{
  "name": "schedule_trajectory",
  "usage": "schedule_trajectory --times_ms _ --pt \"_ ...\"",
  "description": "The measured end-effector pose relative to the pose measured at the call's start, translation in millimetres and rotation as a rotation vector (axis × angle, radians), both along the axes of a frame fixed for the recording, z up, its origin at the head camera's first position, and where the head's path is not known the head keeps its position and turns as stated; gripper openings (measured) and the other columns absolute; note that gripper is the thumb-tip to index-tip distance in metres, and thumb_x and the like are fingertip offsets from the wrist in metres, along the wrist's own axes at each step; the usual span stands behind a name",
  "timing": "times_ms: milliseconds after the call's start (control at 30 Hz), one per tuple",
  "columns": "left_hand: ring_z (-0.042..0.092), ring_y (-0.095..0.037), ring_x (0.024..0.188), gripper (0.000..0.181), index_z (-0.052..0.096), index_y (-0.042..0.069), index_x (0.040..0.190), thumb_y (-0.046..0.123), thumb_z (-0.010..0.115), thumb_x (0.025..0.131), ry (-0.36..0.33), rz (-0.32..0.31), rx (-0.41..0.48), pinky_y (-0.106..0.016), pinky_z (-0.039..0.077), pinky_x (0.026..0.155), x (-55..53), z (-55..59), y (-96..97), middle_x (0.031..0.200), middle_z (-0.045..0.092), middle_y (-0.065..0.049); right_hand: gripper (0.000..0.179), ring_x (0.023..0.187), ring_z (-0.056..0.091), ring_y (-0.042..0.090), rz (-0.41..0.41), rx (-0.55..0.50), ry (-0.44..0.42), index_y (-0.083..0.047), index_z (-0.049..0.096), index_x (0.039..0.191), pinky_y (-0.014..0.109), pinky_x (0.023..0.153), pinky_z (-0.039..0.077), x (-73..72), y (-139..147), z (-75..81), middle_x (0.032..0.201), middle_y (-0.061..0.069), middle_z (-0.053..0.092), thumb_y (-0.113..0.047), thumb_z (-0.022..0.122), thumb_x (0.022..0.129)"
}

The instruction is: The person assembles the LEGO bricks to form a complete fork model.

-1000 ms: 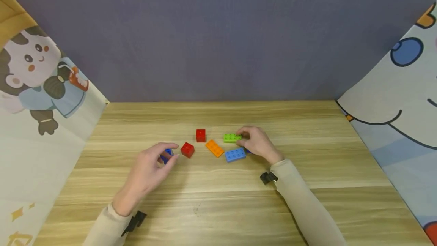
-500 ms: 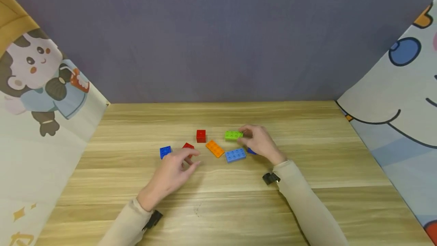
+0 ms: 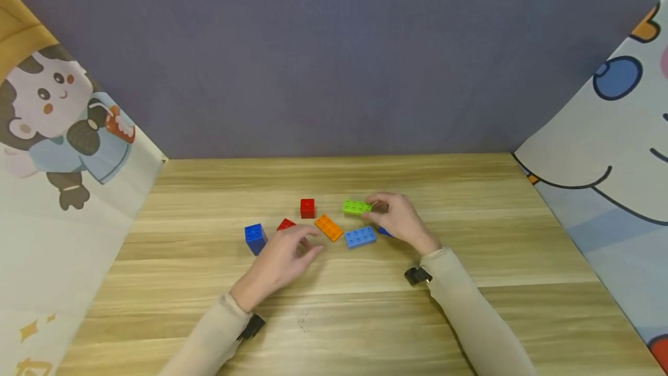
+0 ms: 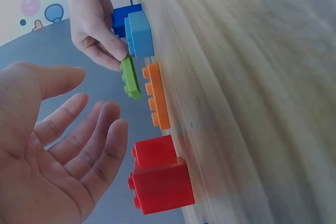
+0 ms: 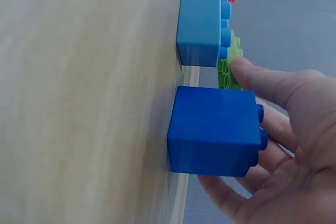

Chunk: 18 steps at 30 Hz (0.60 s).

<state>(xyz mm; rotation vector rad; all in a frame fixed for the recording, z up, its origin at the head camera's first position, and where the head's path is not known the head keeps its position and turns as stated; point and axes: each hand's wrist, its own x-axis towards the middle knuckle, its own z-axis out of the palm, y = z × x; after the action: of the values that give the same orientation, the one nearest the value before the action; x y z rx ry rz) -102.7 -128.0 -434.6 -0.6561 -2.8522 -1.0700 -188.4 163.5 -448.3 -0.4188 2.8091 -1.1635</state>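
Observation:
Between thumb and fingers, my right hand [image 3: 399,219] pinches the right end of a thin lime-green building brick [image 3: 356,208]. The left wrist view shows that brick [image 4: 130,78] held just above the tabletop. My left hand [image 3: 284,254] is in the air with relaxed, parted fingers and nothing in them. It partly covers a red brick [image 3: 286,224] in the head view, and its fingertips point toward a flat orange brick [image 3: 329,227]. A light blue brick [image 3: 360,237] lies right of the orange one. Below my right palm stands a dark blue brick [image 5: 215,124].
Another red brick [image 3: 307,208] stands behind the orange one. A tall blue brick [image 3: 255,239] is left of my left hand. The wooden table [image 3: 334,318] meets a grey back panel [image 3: 334,62], with cartoon-printed panels at both sides.
My left hand has moved right, from around the tall blue brick past the front red one. My right hand, holding the green brick, has shifted only slightly.

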Motion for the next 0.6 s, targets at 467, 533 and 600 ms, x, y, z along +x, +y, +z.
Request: schedule_trajectory --times_ms 467,533,600 --pt "0.071 -0.009 0.092 0.027 0.075 0.016 0.125 0.019 0.078 0.099 -0.068 0.011 -0.022 -0.032 0.06 0.081 -11.6 -3.3 8.9 0.125 0.077 -0.001 0.037 0.093 0.075 0.022 -0.014 -0.07 0.011 -0.011 0.078 0.125 0.037 0.078 0.061 4.0 5.8 -1.6 0.109 0.009 0.081 -0.027 0.085 0.093" --pt "0.07 -0.009 0.091 0.026 0.076 0.016 0.124 0.02 0.078 0.098 -0.067 0.009 -0.03 -0.032 0.06 0.08 -14.6 -4.2 10.0 0.123 0.076 -0.001 0.037 0.092 0.075 0.022 -0.014 -0.072 0.01 -0.011 0.078 0.125 0.037 0.078 0.061 4.3 6.1 -1.7 0.109 0.009 0.081 -0.027 0.085 0.093" --pt "0.069 -0.009 0.09 0.026 0.076 0.016 0.123 0.02 0.078 0.098 -0.066 0.006 -0.036 -0.032 0.06 0.08 -17.2 -4.6 11.1 0.122 0.076 -0.001 0.038 0.092 0.075 0.022 -0.014 -0.072 0.01 -0.011 0.078 0.126 0.037 0.077 0.061 5.4 5.7 -0.9 0.108 0.008 0.081 -0.027 0.085 0.092"
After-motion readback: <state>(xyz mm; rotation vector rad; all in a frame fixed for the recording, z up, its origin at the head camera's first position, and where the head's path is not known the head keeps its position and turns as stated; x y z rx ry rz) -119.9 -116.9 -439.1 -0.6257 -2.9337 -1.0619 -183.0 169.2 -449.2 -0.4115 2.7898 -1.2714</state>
